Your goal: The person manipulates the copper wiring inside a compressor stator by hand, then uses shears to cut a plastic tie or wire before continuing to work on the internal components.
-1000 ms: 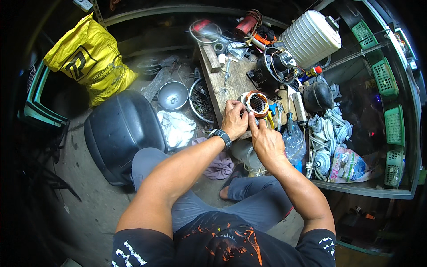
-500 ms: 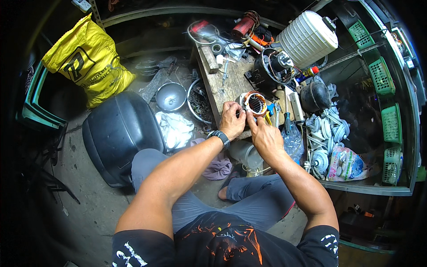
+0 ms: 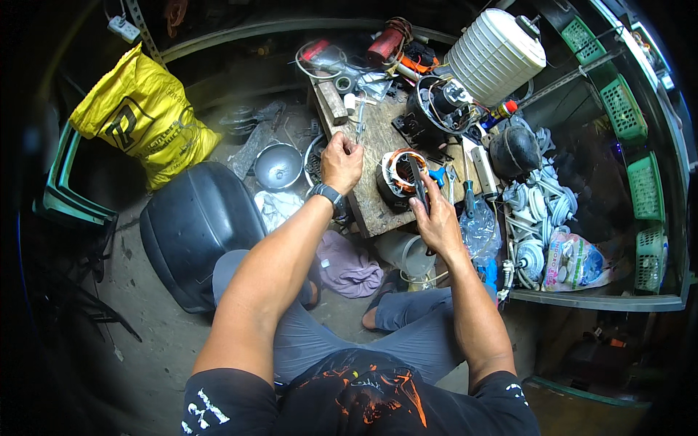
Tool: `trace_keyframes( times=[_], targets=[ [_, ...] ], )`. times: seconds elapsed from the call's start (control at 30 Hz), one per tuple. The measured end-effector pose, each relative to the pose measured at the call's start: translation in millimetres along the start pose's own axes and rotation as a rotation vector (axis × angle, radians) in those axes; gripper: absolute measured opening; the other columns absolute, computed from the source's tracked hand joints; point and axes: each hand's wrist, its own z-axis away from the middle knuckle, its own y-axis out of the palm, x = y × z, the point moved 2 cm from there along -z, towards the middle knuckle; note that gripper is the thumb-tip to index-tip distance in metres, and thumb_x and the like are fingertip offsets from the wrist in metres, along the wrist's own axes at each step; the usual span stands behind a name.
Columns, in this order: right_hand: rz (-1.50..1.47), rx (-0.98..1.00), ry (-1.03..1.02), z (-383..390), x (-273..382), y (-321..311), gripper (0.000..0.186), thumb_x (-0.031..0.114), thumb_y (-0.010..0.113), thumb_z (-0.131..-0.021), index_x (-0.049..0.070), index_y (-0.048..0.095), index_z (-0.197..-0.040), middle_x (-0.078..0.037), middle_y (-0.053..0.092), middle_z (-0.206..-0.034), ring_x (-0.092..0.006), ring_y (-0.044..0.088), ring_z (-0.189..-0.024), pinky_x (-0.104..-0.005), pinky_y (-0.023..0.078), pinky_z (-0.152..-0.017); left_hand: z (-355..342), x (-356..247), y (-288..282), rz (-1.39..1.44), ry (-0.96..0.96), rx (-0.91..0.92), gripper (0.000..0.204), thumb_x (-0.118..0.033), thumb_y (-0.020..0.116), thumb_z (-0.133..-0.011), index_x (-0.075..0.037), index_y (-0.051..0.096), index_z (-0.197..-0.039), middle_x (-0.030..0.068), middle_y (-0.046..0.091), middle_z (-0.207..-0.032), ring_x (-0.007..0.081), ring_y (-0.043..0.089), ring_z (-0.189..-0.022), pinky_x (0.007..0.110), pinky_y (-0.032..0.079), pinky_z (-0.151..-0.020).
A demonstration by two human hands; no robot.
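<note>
A round motor stator (image 3: 386,182) with copper windings stands near the front of the wooden bench (image 3: 379,142). My right hand (image 3: 440,220) is closed around a long, narrow dark tool (image 3: 419,185), its upper end over the stator's right side; its exact kind is unclear. Left of the stator, at the bench's left edge, my left hand (image 3: 342,161) is closed with fingertips pinched together; anything between them is too small to make out. Just above those fingertips lies a thin tool (image 3: 361,120) on the bench. A blue-handled tool (image 3: 438,176) lies right of the stator.
A black motor housing (image 3: 429,109) stands behind the stator, with a white ribbed container (image 3: 496,57) farther back. A screwdriver (image 3: 469,198) and white plastic parts (image 3: 542,196) lie to the right. On the left are a metal bowl (image 3: 278,167), black case (image 3: 203,236) and yellow sack (image 3: 149,120).
My left hand has moved from the stator to the bench's left edge. My right hand has drawn slightly back and now holds the dark tool. The view has shifted slightly.
</note>
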Motion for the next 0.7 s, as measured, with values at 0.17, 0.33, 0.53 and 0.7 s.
trace_keyframes(
  times=[0.17, 0.33, 0.53, 0.7],
  targets=[
    [-0.094, 0.088, 0.125, -4, 13, 0, 0.057, 0.008, 0.059, -0.097, -0.003, 0.041, -0.150, -0.034, 0.065, -0.121, -0.0482, 0.065, -0.112, -0.0516, 0.050, -0.099, 10, 5, 10, 0.186, -0.103, 0.065, 0.030, -0.027, 0.068, -0.090, 0.000, 0.058, -0.100, 0.0154, 0.068, -0.086, 0.0298, 0.070, -0.084, 0.045, 0.055, -0.077],
    [-0.121, 0.113, 0.202, 11, 5, 10, 0.057, 0.003, 0.054, -0.095, -0.007, 0.039, -0.149, -0.038, 0.063, -0.121, -0.0509, 0.064, -0.111, -0.0547, 0.050, -0.097, 43, -38, 14, -0.140, -0.041, 0.404, 0.028, -0.028, 0.072, -0.090, -0.001, 0.073, -0.097, 0.0200, 0.075, -0.092, 0.0369, 0.074, -0.089, 0.044, 0.057, -0.082],
    [-0.021, 0.120, 0.165, 3, 29, 17, 0.058, 0.003, 0.055, -0.093, -0.011, 0.041, -0.147, -0.038, 0.066, -0.109, -0.0502, 0.068, -0.098, -0.0541, 0.053, -0.090, 44, -32, 18, -0.144, 0.023, 0.391, 0.021, -0.021, 0.071, -0.091, -0.001, 0.073, -0.093, 0.0228, 0.073, -0.087, 0.0426, 0.071, -0.087, 0.048, 0.055, -0.082],
    [0.015, 0.108, 0.164, 2, 33, 26, 0.061, 0.002, 0.056, -0.091, -0.013, 0.040, -0.148, -0.037, 0.066, -0.108, -0.0500, 0.068, -0.097, -0.0536, 0.055, -0.089, 38, -22, 23, -0.198, 0.405, 0.397, 0.017, -0.015, 0.066, -0.094, 0.002, 0.067, -0.097, 0.0211, 0.069, -0.092, 0.0403, 0.067, -0.089, 0.047, 0.052, -0.081]
  ],
)
